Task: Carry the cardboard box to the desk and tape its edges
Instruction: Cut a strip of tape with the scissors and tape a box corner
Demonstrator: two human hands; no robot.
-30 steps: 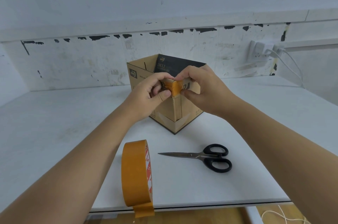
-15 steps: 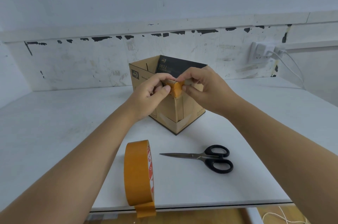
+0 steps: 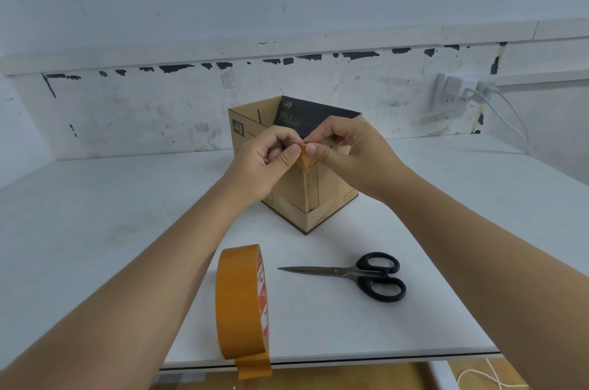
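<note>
Head view shows your left hand (image 3: 271, 163) and right hand (image 3: 347, 150) pinching a tape strip (image 3: 306, 161) over the near top corner of the box (image 3: 299, 195) on the desk (image 3: 127, 230); next, press it flat.

one box (image 3: 296, 198), one tape roll (image 3: 240, 302) — one scissors (image 3: 357, 275).

near edge: tape roll (image 3: 241, 303), scissors (image 3: 350, 275) | centre: box (image 3: 299, 195)

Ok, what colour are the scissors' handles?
Black handles on the scissors, clearest in the head view.
</note>
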